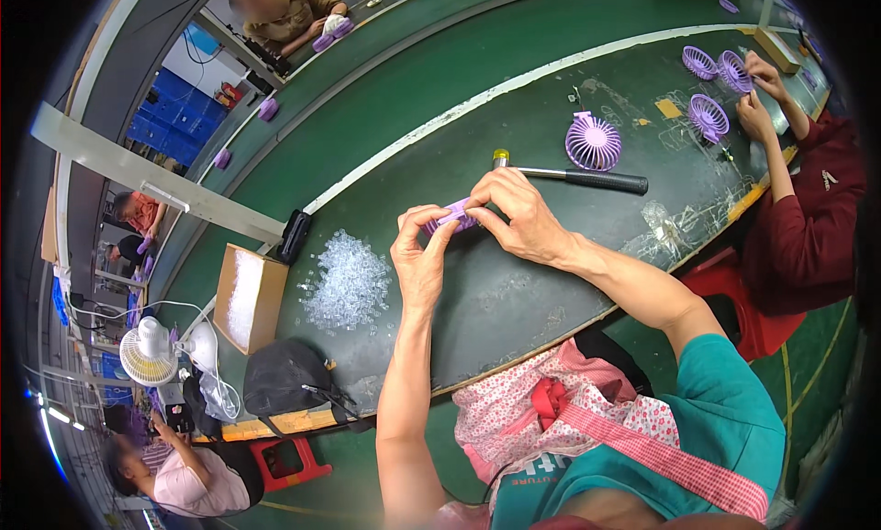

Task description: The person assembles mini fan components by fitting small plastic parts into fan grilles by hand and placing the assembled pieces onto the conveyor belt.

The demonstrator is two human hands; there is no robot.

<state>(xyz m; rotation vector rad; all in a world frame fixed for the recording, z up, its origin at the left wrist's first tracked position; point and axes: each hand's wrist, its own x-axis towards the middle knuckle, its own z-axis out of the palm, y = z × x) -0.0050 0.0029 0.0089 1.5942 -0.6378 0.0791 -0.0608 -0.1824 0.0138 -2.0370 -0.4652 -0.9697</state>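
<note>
Over the dark green table, my left hand (421,255) is closed on a small purple plastic part (451,215), thumb and fingers pinching its left end. The fingertips of my right hand (526,220) press on the right end of the same part. Much of it is hidden by the fingers, so I cannot make out its full shape. Just beyond my right hand lies a hammer (606,180) with a yellow-tipped head and black grip. A round purple fan guard (593,143) rests past the hammer. Left of my left hand spreads a pile of small clear plastic pieces (347,282).
An open cardboard box (266,301) of clear pieces and a black bag (286,379) stand at the left. At the right, a co-worker's hands (758,103) handle purple fan guards (708,117). A green conveyor belt (440,80) curves along the far side.
</note>
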